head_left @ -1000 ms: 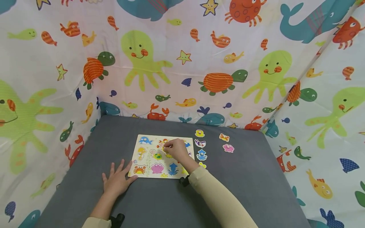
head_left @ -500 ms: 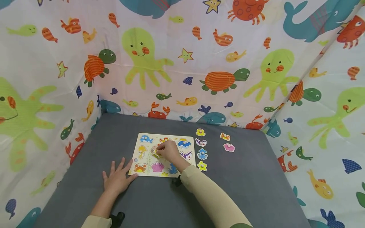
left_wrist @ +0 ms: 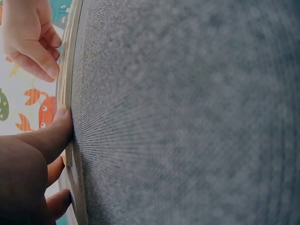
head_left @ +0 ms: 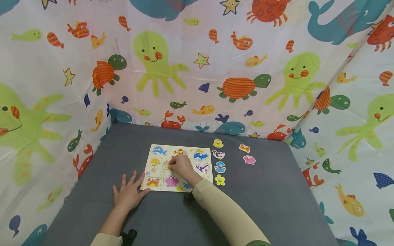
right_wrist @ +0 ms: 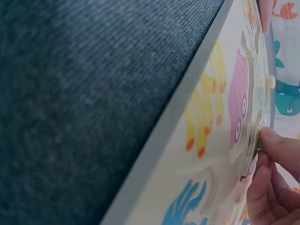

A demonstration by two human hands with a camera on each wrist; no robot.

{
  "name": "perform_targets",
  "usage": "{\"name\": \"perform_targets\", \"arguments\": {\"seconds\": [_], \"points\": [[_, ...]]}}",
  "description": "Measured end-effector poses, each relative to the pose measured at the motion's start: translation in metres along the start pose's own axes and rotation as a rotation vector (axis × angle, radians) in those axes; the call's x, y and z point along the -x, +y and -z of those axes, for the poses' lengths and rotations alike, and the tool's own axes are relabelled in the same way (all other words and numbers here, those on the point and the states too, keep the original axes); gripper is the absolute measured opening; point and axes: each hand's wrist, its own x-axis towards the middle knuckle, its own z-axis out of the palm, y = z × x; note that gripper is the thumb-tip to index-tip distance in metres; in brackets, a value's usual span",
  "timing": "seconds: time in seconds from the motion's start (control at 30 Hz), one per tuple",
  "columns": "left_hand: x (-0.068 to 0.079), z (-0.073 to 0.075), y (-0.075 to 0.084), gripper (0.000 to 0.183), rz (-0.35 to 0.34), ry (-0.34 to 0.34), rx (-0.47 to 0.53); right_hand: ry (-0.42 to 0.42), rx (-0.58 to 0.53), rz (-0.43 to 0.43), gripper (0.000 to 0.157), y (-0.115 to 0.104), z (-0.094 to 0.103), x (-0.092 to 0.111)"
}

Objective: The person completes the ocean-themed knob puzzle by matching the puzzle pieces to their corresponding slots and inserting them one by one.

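The wooden peg puzzle board (head_left: 209, 175) lies on the grey table, printed with sea animals. My right hand (head_left: 182, 168) is over its middle, pinching a small knob (right_wrist: 258, 146) between thumb and fingers. The puzzle piece under that knob is low against the board, mostly hidden by the fingers. My left hand (head_left: 127, 195) lies flat with fingers spread at the board's near left corner. Its thumb (left_wrist: 58, 129) touches the board's edge in the left wrist view. Whale piece (head_left: 200, 155) with a knob sits at the board's upper right.
Right of the board stand loose pieces in a column: a yellow one (head_left: 218, 143), a purple whale (head_left: 219, 154), a blue squid (head_left: 220, 167) and a yellow starfish (head_left: 220, 180). Farther right lie an orange piece (head_left: 244, 148) and a pink shell (head_left: 249, 160). A printed curtain (head_left: 197, 82) surrounds the table.
My right hand has moved left and slightly down over the board with the piece, to the middle picture, then stayed there. The left hand has kept its place.
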Motion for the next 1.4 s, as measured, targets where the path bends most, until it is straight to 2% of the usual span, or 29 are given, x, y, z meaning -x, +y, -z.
{"name": "perform_targets", "arguments": {"seconds": [0.33, 0.5, 0.6, 0.7, 0.9, 1.03, 1.17, 1.4], "points": [[0.000, 0.000, 0.003, 0.086, 0.006, 0.005, 0.012, -0.012, 0.013, -0.004, 0.004, 0.000, 0.001, 0.002], [0.000, -0.001, 0.002, 0.087, 0.005, -0.003, 0.010, 0.009, -0.026, 0.002, 0.012, 0.003, 0.005, 0.004], [0.001, -0.001, 0.003, 0.087, -0.001, -0.005, 0.013, 0.061, -0.069, 0.014, 0.018, 0.007, 0.015, 0.005], [0.001, 0.000, 0.004, 0.087, -0.003, -0.010, 0.012, 0.111, -0.115, 0.022, 0.017, 0.011, 0.028, 0.006], [0.001, 0.002, 0.002, 0.087, 0.005, -0.021, 0.003, 0.160, -0.180, 0.043, 0.019, 0.021, 0.051, 0.008], [0.002, 0.001, 0.003, 0.086, 0.012, -0.029, -0.001, 0.178, -0.174, 0.055, 0.019, 0.030, 0.063, 0.012], [0.002, 0.001, 0.004, 0.087, 0.007, -0.028, 0.006, 0.199, -0.160, 0.019, 0.021, 0.046, 0.074, 0.018], [0.003, 0.000, 0.002, 0.087, -0.008, -0.013, 0.014, 0.297, -0.130, -0.030, 0.020, 0.080, 0.097, 0.026]]}}
